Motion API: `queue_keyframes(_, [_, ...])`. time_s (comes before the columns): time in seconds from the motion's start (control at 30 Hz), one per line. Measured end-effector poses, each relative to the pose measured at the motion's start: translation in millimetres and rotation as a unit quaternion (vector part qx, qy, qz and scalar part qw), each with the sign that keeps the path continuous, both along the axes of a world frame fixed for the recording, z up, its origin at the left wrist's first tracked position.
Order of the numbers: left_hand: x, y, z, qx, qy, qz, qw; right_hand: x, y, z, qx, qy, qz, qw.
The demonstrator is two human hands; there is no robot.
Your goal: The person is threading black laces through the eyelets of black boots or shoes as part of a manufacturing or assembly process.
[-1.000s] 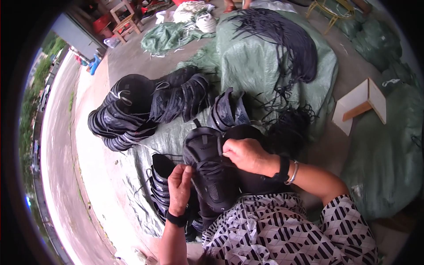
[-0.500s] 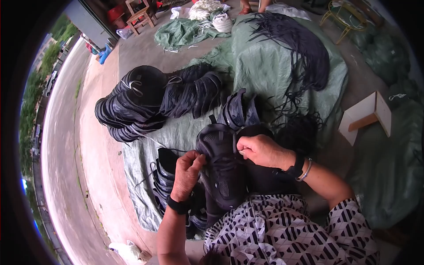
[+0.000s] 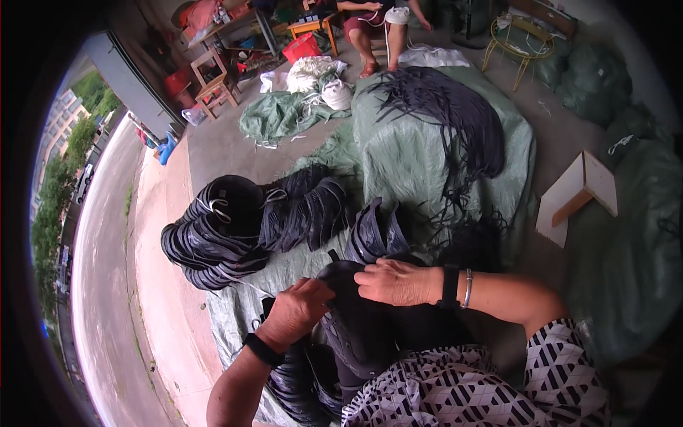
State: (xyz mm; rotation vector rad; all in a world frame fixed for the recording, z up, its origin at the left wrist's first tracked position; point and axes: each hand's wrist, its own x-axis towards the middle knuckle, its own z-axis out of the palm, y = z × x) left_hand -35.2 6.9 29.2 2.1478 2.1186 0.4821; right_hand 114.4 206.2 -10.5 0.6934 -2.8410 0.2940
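Observation:
A black shoe upper (image 3: 353,334) with a laced front lies across my lap. My left hand (image 3: 297,309) pinches its left edge near the top, fingers closed. From the other side my right hand (image 3: 398,282) has its fingers bent closed on the upper's top part. Both hands cover much of the collar and lacing, so whether a lace is also between the fingers cannot be made out. Just beyond them stand a couple of dark uppers (image 3: 373,231). Left of my lap, more nested uppers (image 3: 295,384) lie partly under my left forearm.
A large stack of black uppers (image 3: 213,238) sits ahead on the left, on green sheeting. Dark laces (image 3: 466,114) drape over a green wrapped bale (image 3: 398,156). A white angled board (image 3: 580,192) is at the right. Another person (image 3: 377,35) sits at the back.
My view has tipped up, showing more of the back of the room. Both hands have moved to the upper's top part, the right one now reaching across it, backs of the hands uppermost.

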Motion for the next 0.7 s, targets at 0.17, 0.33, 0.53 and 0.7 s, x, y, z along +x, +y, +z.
queue_keyframes(0.17, [-9, 3, -2, -0.066, 0.117, -0.099, 0.986, -15, -6, 9, -0.028, -0.230, -0.047, 0.972])
queue_keyframes(0.33, [5, 11, -3, -0.182, 0.072, -0.012, 0.981, -22, -13, 12, -0.071, -0.281, -0.087, 0.953])
queue_keyframes(0.53, [6, 14, -36, -0.042, -0.482, 0.269, 0.833, -22, -15, -30, -0.313, -0.118, -0.144, 0.931])
queue_keyframes(0.7, [24, 9, -53, 0.111, -0.666, 0.296, 0.675, -47, -6, 9, -0.713, -0.282, -0.145, 0.625])
